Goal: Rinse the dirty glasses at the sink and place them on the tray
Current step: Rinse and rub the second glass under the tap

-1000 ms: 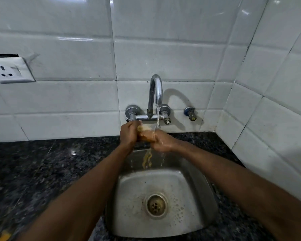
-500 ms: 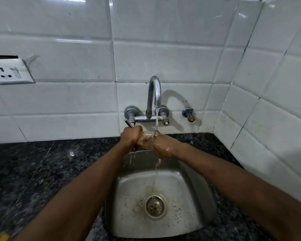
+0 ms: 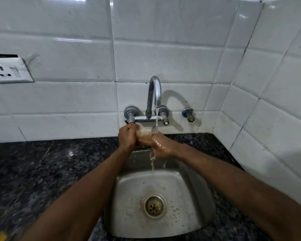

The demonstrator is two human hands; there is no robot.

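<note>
White tile wall (image 3: 163, 58) at back, dark speckled surface (image 3: 42, 171) below w/ steel sink (image 3: 201, 192) set in. Tap (image 3: 154, 91) is running. Under the stream, over the sink's back edge, the glass (image 3: 144, 130) lies on its side, long axis approx. left-right; mouth end can't be told. Left hand (image 3: 128, 138) is curled round its left end, and the wet right hand (image 3: 162, 146) grips the right end.

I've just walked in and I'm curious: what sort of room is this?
Most likely a small home kitchen. A steel sink is set in a dark speckled stone counter, a wall tap runs over a glass, and white tiles cover the walls.
</note>
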